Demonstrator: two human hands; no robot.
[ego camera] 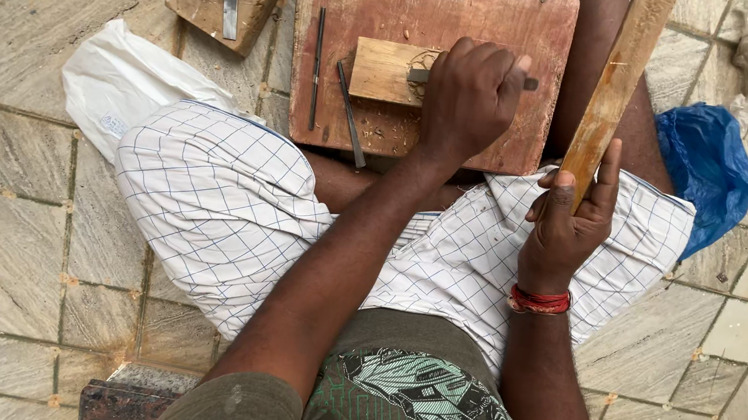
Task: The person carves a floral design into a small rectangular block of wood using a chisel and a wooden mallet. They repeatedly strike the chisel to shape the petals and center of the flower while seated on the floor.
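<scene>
Carving was under way, I judged: left hand [471, 95] clamped on a chisel [421, 75] over the wood block [387, 71], right hand [567, 223] gripping the wooden mallet [617, 78]; a strike was due.

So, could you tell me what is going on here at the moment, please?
A person sits on a tiled floor with a reddish wooden board in front of the knees. The left hand grips a thin metal chisel whose tip rests on a small pale wood block lying on the board, amid shavings. The right hand holds a long wooden stick raised upright. Two more slim metal tools lie on the board, left of the block.
</scene>
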